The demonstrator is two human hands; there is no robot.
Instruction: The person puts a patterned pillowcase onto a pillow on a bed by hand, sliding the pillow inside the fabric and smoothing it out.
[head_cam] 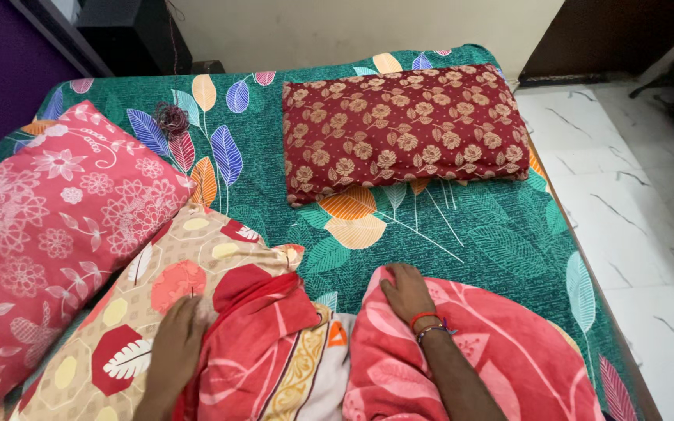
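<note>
My left hand lies flat on a beige pillow with red and yellow hexagon shapes, next to a bunched red blanket. My right hand rests with fingers curled on the top edge of a folded red and pink blanket; a red thread band circles that wrist. Both sit on a bed covered by a green leaf-print sheet. Neither hand visibly grips anything.
A pink floral pillow lies at the left. A dark red floral pillow sits at the head of the bed. A small dark tangle lies on the sheet. White marble floor runs along the right.
</note>
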